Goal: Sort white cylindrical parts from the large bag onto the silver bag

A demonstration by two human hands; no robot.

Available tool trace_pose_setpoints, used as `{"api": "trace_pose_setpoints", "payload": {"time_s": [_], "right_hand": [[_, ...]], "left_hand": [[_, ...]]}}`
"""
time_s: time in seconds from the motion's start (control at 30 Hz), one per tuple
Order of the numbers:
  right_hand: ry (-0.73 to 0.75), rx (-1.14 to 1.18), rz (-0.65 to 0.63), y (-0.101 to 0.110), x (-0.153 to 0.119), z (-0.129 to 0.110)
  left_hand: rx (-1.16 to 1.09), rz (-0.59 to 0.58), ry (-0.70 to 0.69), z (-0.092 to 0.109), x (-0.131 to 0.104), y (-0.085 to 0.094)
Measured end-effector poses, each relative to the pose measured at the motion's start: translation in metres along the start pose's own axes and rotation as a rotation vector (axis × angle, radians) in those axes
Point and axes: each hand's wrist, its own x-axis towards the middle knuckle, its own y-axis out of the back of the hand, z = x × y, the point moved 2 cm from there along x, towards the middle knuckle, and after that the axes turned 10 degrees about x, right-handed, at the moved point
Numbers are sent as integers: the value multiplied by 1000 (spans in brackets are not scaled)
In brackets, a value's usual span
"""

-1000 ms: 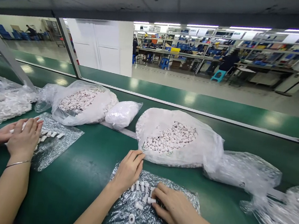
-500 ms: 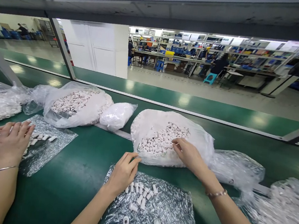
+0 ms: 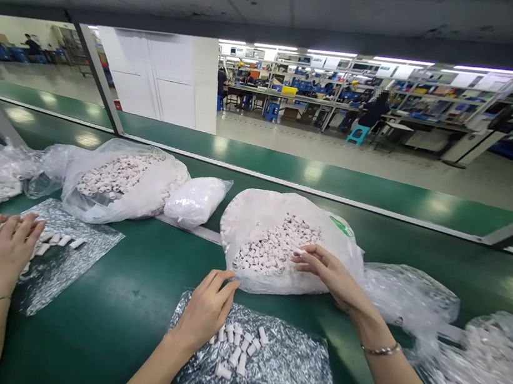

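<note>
White plastic sleeves (image 3: 236, 347) lay loose on a crinkled clear sheet (image 3: 289, 373) atop the green table (image 3: 138, 302). Left hand (image 3: 206, 305) curled beside them, grip nearly together, touching the nearest pieces. Right hand (image 3: 326, 270) reached into the open bag (image 3: 278, 245), fingertips pinching one piece. Green label (image 3: 339, 225) unreadable.

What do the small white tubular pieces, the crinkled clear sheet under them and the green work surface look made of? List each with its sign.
Small white tubular pieces: probably moulded plastic, possibly ceramic; matte, opaque, uniform short hollow cylinders.
Crinkled clear sheet: thin plastic film; glossy, see-through, full of sharp wrinkles and glints.
Green work surface: apparently a smooth rubber or PVC mat; semi-gloss, it mirrors the ceiling lights softly.
</note>
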Motion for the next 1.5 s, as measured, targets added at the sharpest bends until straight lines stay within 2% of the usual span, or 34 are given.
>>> {"api": "trace_pose_setpoints", "payload": {"time_s": [0.07, 0.1, 0.27, 0.4, 0.57, 0.8, 0.87, 1.0, 1.13, 1.27, 1.43, 1.5], "right_hand": [[-9, 99, 17, -2, -1, -1], [2, 54, 30, -4, 1, -2], [67, -461, 33, -16, 16, 0], [87, -545, -3, -22, 29, 3], [101, -473, -20, -20, 30, 4], [77, -52, 46, -12, 16, -6], [78, -110, 48, -12, 18, -9], [79, -519, 1, -20, 25, -5], [49, -595, 3, -33, 26, 9], [37, -543, -11, -37, 24, 12], [16, -325, -57, -28, 17, 3], [32, -221, -36, -24, 16, -1]], "left_hand": [[1, 1, 1, -1, 0, 0], [1, 1, 2, -1, 1, -1], [-14, -6, 9, -2, 1, -1], [-16, -7, 12, -2, 1, -1], [-18, -5, 11, -1, 2, 0], [-13, -26, 23, -2, 1, -2], [-17, -31, 28, -3, 0, -4], [-28, -23, 22, -3, 0, -4], [-42, -18, 21, -3, 2, -2], [-39, -11, 20, -2, 2, -1], [-15, -11, 25, -1, 2, -1], [-13, -15, 23, -2, 1, -2]]}}
